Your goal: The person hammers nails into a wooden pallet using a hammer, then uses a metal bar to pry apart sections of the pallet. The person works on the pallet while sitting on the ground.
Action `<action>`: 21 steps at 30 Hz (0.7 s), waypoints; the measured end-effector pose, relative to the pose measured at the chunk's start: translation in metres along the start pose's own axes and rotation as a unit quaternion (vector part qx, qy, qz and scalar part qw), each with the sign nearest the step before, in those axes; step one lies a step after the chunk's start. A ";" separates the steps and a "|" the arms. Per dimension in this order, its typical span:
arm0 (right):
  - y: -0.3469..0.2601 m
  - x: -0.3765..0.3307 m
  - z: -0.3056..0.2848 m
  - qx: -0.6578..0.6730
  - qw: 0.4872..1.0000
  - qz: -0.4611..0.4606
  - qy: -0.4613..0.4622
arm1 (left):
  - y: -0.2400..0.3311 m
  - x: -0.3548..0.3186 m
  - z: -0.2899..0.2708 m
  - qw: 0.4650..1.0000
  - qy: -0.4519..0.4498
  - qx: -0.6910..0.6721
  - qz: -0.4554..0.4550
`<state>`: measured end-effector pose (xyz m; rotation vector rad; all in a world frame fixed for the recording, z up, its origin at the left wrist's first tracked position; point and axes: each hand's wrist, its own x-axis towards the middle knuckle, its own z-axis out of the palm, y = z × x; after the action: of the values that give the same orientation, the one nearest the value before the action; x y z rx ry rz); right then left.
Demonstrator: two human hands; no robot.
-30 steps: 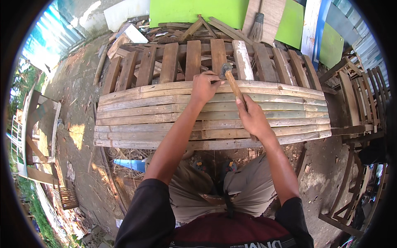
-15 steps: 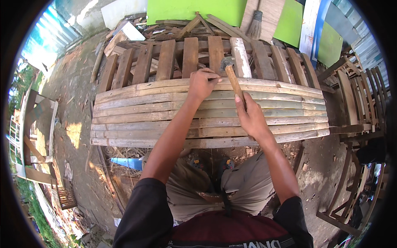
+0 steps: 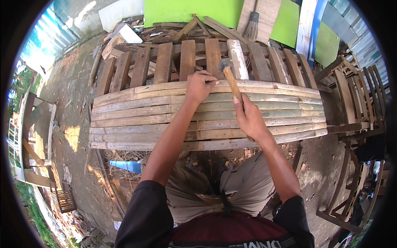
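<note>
Head view is showing the person leaning over a wide panel of bamboo slats (image 3: 165, 120), with both forearms reaching away from the body. Nearest, the right hand (image 3: 248, 118) is closing tightly around the wooden handle of a hammer (image 3: 230, 78), whose dark metal head is hanging just above the far edge of the panel. Slightly farther and to the left, the left hand (image 3: 198, 87) is pinching something at the farthest slat, the fingertips drawn together; whether a nail is sitting between them is too small to tell. The fingers are lying right beside the hammer head, so a glancing or off-centre blow is likely to be catching them, and a hard strike near the slat's edge could be splitting the dry, fibrous bamboo along its grain. The slats are looking long, thin, pale and weathered, running left to right and lying close against each other. Beyond them, thicker brown boards of a frame (image 3: 165, 62) are running crosswise, rough and uneven, with a broom (image 3: 251, 25) leaning against a green board (image 3: 186, 10) at the far side.
</note>
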<state>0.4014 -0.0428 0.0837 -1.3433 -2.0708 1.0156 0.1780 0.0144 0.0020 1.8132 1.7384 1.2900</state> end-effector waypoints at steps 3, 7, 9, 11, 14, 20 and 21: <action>-0.010 -0.002 0.001 0.017 1.000 0.006 0.023 | 0.001 0.003 -0.003 1.000 -0.004 -0.001 0.001; -0.007 0.002 -0.003 -0.025 0.999 -0.010 -0.018 | 0.004 0.000 -0.005 1.000 -0.010 0.007 0.005; -0.014 -0.001 -0.004 0.011 1.000 0.000 0.018 | 0.004 0.001 -0.007 1.000 -0.009 0.003 0.005; -0.009 -0.002 -0.006 0.022 1.000 0.005 0.015 | 0.007 -0.001 -0.005 1.000 -0.012 -0.009 -0.002; 0.005 0.011 -0.011 0.032 0.999 0.021 -0.020 | 0.008 0.000 -0.006 1.000 -0.016 -0.013 -0.007; -0.027 0.006 -0.028 0.249 0.965 0.081 0.022 | -0.008 0.001 -0.013 0.993 -0.025 -0.113 -0.012; -0.031 0.003 -0.027 0.220 0.971 0.089 0.012 | -0.010 0.004 -0.013 1.000 0.019 0.015 -0.014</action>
<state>0.4021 -0.0384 0.1250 -1.3076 -1.5970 1.4270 0.1611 0.0157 0.0030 1.7858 1.8046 1.3031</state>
